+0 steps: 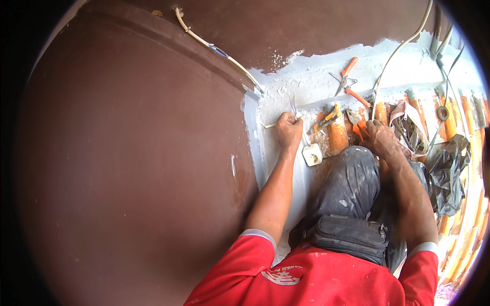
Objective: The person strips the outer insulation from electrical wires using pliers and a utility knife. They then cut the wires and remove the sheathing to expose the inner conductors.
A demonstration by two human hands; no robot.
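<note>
My left hand [290, 131] pinches a cable end, with thin bare-ended wires [293, 105] rising above the fingers. Just below and right of it lies a white socket outlet [312, 154] with a cable running up from it. My right hand [382, 138] is closed around the orange handles of a pair of pliers [361, 128], whose jaws point up and left. Between the hands rests a yellow-and-black tool [326, 118], its exact kind unclear. Farther off, orange-handled snips [348, 82] lie with their blades spread on the pale ledge.
A brown wall [138, 153] rises at left, with a whitish cable [217, 50] along its corner. Another cable [403, 43] hangs near the snips. At right are a pale zipped pouch [410, 128] holding dark items, a black plastic bag [449, 176] and ridged orange roof tiles [472, 204].
</note>
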